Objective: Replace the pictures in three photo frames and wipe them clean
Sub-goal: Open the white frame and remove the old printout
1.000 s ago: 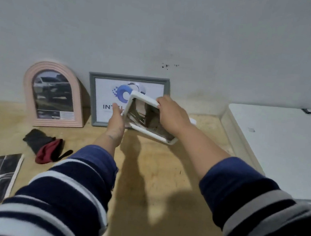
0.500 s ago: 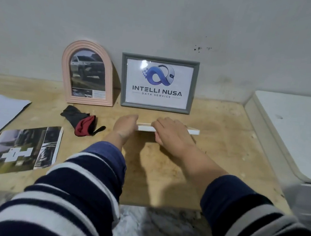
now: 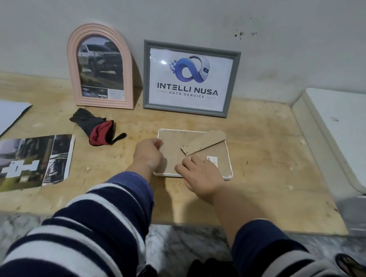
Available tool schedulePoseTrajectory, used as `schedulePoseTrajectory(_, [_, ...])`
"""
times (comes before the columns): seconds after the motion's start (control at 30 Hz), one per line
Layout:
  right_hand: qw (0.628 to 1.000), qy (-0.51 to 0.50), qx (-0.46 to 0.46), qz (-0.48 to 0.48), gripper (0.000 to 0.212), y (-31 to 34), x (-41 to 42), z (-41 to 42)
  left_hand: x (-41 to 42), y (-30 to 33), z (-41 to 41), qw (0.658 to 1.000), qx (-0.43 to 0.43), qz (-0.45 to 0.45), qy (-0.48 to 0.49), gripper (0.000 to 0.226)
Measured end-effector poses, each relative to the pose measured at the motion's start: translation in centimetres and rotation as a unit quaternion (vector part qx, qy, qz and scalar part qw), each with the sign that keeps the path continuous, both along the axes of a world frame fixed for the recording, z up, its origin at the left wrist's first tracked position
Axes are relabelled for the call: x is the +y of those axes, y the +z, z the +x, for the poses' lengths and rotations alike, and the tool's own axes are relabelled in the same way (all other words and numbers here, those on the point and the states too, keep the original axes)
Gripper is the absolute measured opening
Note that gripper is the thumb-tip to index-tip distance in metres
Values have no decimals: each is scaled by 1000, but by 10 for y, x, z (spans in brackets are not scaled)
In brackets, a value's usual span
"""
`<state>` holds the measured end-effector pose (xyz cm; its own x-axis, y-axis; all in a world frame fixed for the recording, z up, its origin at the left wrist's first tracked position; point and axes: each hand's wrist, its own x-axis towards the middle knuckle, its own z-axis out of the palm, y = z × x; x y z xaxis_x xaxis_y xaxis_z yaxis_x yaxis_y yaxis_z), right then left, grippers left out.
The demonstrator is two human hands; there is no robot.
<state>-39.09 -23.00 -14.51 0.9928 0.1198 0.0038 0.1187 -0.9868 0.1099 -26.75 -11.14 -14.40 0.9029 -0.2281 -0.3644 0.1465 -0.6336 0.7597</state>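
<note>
White frame (image 3: 195,154): lies face down on the desk (image 3: 265,159), brown backing up, easel stand (image 3: 202,145) angled across it toward 1 o'clock.
Left hand (image 3: 148,155): at the frame's 9 o'clock edge, fingers curled onto that edge.
Right hand (image 3: 200,177): rests on the backing's 6 o'clock part, fingers spread flat, gripping nothing.
Pink arched frame (image 3: 100,66): upright against the wall at 11 o'clock.
Grey frame (image 3: 189,78): upright at 12 o'clock, logo print inside.
Cloth (image 3: 96,126): black and red, at 10 o'clock.
Loose print (image 3: 25,163): flat at 9 o'clock.
</note>
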Motion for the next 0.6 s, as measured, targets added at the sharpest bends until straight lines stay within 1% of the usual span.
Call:
schedulePoseTrajectory(0.07, [1000,-9,3,12,48,-7,1,-2,0,-1,-1,1000,-10,8,-8,49])
schedulePoseTrajectory(0.1, [1000,-10,11,23,44,-9,2,-2,0,-2,-1,1000,-12,16,-13,48])
schedulePoseTrajectory(0.17, [998,-16,16,65,28,-11,0,-3,-1,-2,0,999,-16,28,-22,45])
schedulePoseTrajectory(0.2, [995,-28,17,90,25,-9,-1,-1,0,-3,2,999,-18,29,-25,45])
schedulePoseTrajectory(0.3, [986,-89,23,143,33,-4,-6,10,0,-3,7,998,-32,35,-29,43])
schedulePoseTrajectory(0.4, [982,-140,14,129,38,0,-12,32,0,-3,15,997,-57,51,-12,35])
schedulePoseTrajectory(0.5, [978,-164,32,125,47,3,-17,58,-3,-4,24,996,-61,68,4,30])
schedulePoseTrajectory(0.6, [979,-156,50,124,53,3,-18,84,-5,-6,30,996,-53,73,7,25])
